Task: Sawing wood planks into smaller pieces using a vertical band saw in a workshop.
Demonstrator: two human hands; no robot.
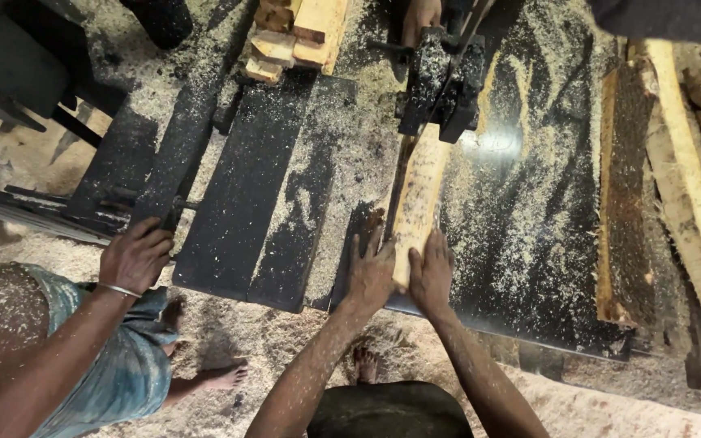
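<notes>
A pale wooden board (420, 195) lies lengthwise on the black saw table (529, 203), its far end under the dark saw guard (441, 81). My left hand (369, 274) lies flat against the board's near left edge. My right hand (432, 272) presses on its near right end. Both hands have fingers spread and touch the board. Beyond the guard, another person's hand (421, 16) rests near the board's far end.
A second person stands at the left, a hand with a bracelet (134, 258) on the edge of a black panel (237, 195). Cut wood pieces (294, 36) are stacked at the top. Rough bark slabs (675, 178) lie at the right. Sawdust covers the table and floor.
</notes>
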